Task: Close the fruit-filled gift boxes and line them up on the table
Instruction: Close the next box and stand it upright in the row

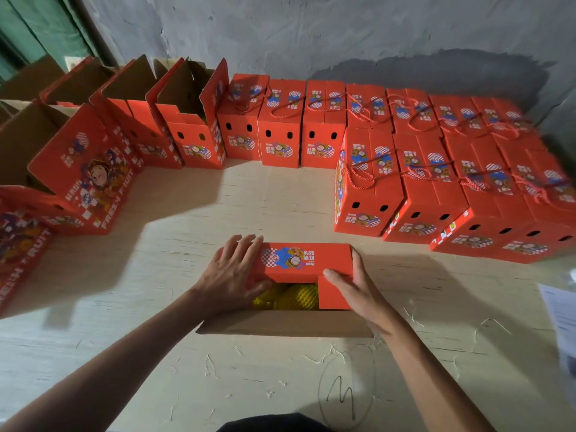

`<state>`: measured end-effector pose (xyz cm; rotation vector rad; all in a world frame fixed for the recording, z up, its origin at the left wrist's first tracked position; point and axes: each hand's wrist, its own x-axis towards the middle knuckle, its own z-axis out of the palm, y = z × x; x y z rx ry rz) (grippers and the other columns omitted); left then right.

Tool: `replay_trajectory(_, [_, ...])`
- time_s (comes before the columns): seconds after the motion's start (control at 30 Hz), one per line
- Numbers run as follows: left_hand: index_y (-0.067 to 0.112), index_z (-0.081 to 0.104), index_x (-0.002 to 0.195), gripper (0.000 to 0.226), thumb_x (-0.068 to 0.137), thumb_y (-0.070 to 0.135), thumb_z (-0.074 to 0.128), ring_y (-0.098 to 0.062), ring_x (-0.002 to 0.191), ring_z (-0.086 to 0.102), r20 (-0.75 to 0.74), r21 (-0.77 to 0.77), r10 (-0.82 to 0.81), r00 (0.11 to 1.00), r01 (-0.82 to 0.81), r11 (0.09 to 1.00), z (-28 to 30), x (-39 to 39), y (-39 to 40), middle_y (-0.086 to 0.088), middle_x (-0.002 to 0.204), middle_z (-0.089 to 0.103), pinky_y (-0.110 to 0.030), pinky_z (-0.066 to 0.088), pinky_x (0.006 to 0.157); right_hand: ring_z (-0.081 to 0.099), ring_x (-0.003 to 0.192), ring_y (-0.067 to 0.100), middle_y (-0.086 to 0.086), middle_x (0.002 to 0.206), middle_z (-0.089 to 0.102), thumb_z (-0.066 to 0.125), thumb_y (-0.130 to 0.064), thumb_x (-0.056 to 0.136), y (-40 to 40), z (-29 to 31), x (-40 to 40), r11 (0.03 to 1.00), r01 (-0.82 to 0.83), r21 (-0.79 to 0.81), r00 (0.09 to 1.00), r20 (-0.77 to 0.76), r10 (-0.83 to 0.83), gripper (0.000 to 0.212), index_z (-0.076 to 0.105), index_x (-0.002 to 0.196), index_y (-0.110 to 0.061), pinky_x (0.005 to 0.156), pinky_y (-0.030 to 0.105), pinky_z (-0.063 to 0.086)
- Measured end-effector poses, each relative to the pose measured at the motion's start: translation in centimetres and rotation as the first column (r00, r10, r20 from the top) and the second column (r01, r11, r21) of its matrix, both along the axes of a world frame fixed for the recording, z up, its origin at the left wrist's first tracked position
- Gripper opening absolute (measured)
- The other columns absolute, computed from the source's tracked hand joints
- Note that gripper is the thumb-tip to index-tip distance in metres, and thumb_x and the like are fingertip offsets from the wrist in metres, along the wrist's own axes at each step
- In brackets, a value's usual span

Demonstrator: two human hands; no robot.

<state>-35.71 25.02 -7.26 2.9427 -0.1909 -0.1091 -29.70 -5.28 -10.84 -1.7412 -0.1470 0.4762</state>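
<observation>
A red gift box (299, 260) stands in front of me on the pale wooden table (218, 378), half folded over. Its far top flap lies flat over the opening, and the near brown flap (280, 324) hangs toward me. Yellow net-wrapped fruit (290, 296) shows through the gap. My left hand (230, 272) lies with straight fingers on the left end of the top. My right hand (352, 285) presses a small red side flap (332, 294) down, fingers wrapped round the box's right corner.
Closed red boxes with rope handles (436, 182) stand in two rows at the back and right. Open boxes with raised flaps (187, 120) line the back left and left edge. White papers (561, 316) lie at the right edge. A grey wall rises behind.
</observation>
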Motion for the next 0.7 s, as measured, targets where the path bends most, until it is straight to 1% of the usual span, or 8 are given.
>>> replay_trajectory(0.13, [0.013, 0.04, 0.151, 0.106, 0.082, 0.094, 0.027, -0.03, 0.123, 0.049, 0.093, 0.013, -0.048, 0.994, 0.047, 0.999, -0.2, 1.0, 0.5, -0.006, 0.137, 0.052, -0.052, 0.031, 0.117, 0.063, 0.122, 0.003, -0.018, 0.134, 0.065, 0.072, -0.043, 0.093, -0.2, 0.3, -0.3, 1.0, -0.003, 0.012, 0.999, -0.047, 0.003, 0.076, 0.029, 0.155, -0.038, 0.09, 0.019, 0.054])
replay_trajectory(0.23, [0.023, 0.047, 0.141, 0.099, 0.075, 0.097, 0.038, -0.023, 0.113, 0.051, 0.104, -0.081, 0.01, 0.994, -0.001, 0.997, -0.3, 1.6, 0.7, 0.0, 0.126, 0.056, -0.042, 0.04, 0.104, 0.066, 0.115, 0.001, -0.018, 0.13, 0.067, 0.072, -0.05, 0.093, -0.7, 1.2, -0.3, 0.999, -0.04, -0.019, 0.995, -0.098, 0.038, 0.064, 0.04, 0.148, -0.045, 0.088, 0.023, 0.057])
replay_trajectory(0.3, [0.027, 0.048, 0.139, 0.097, 0.073, 0.098, 0.042, -0.021, 0.113, 0.05, 0.108, -0.121, 0.041, 0.993, -0.028, 0.992, -0.4, 1.5, 0.8, 0.002, 0.125, 0.056, -0.041, 0.041, 0.1, 0.07, 0.107, 0.002, -0.017, 0.122, 0.072, 0.076, -0.05, 0.089, -1.0, 1.9, -0.2, 0.999, -0.031, -0.033, 0.991, -0.135, 0.026, 0.052, 0.054, 0.136, -0.042, 0.081, 0.019, 0.058])
replay_trajectory(0.4, [0.032, 0.049, 0.138, 0.096, 0.069, 0.099, 0.045, -0.021, 0.115, 0.049, 0.098, -0.187, 0.118, 0.988, -0.099, 0.977, -0.7, 1.1, 0.8, 0.005, 0.125, 0.056, -0.04, 0.041, 0.1, 0.073, 0.096, 0.007, -0.014, 0.106, 0.078, 0.079, -0.043, 0.087, -0.8, 2.4, -0.1, 0.997, 0.065, -0.049, 0.992, -0.105, -0.07, 0.04, 0.07, 0.122, -0.027, 0.071, 0.013, 0.054])
replay_trajectory(0.47, [0.034, 0.05, 0.137, 0.094, 0.068, 0.099, 0.045, -0.021, 0.115, 0.049, 0.101, -0.217, 0.194, 0.976, -0.169, 0.962, -0.9, 0.7, 0.5, 0.005, 0.125, 0.057, -0.041, 0.041, 0.099, 0.073, 0.092, 0.007, -0.011, 0.098, 0.079, 0.078, -0.04, 0.088, -0.6, 2.2, 0.3, 0.976, 0.213, -0.041, 0.972, -0.096, -0.216, 0.033, 0.077, 0.113, -0.017, 0.069, 0.013, 0.051])
replay_trajectory(0.57, [0.036, 0.048, 0.137, 0.091, 0.07, 0.097, 0.046, -0.022, 0.115, 0.047, 0.098, -0.23, 0.339, 0.936, -0.31, 0.922, -1.0, 0.0, -0.5, 0.004, 0.123, 0.056, -0.041, 0.039, 0.1, 0.071, 0.104, 0.014, -0.005, 0.114, 0.077, 0.067, -0.04, 0.097, -0.3, 2.4, 1.5, 0.901, 0.434, 0.018, 0.876, -0.242, -0.418, 0.03, 0.079, 0.113, -0.018, 0.08, 0.023, 0.055])
replay_trajectory(0.63, [0.036, 0.048, 0.138, 0.089, 0.071, 0.095, 0.047, -0.026, 0.116, 0.047, 0.087, -0.217, 0.454, 0.887, -0.428, 0.878, -1.0, -0.5, -1.5, -0.001, 0.124, 0.055, -0.041, 0.037, 0.1, 0.07, 0.11, 0.015, -0.003, 0.125, 0.072, 0.053, -0.04, 0.104, 0.5, 2.8, 1.8, 0.849, 0.511, 0.131, 0.823, -0.361, -0.44, 0.036, 0.077, 0.119, -0.017, 0.092, 0.029, 0.056])
replay_trajectory(0.7, [0.034, 0.046, 0.138, 0.086, 0.074, 0.092, 0.046, -0.031, 0.116, 0.046, 0.066, -0.193, 0.564, 0.823, -0.544, 0.817, -0.9, -0.8, -2.5, -0.007, 0.124, 0.054, -0.044, 0.036, 0.098, 0.07, 0.108, 0.007, 0.002, 0.129, 0.07, 0.041, -0.042, 0.109, 1.9, 3.4, 1.3, 0.86, 0.483, 0.164, 0.858, -0.284, -0.428, 0.043, 0.071, 0.128, -0.018, 0.091, 0.022, 0.055])
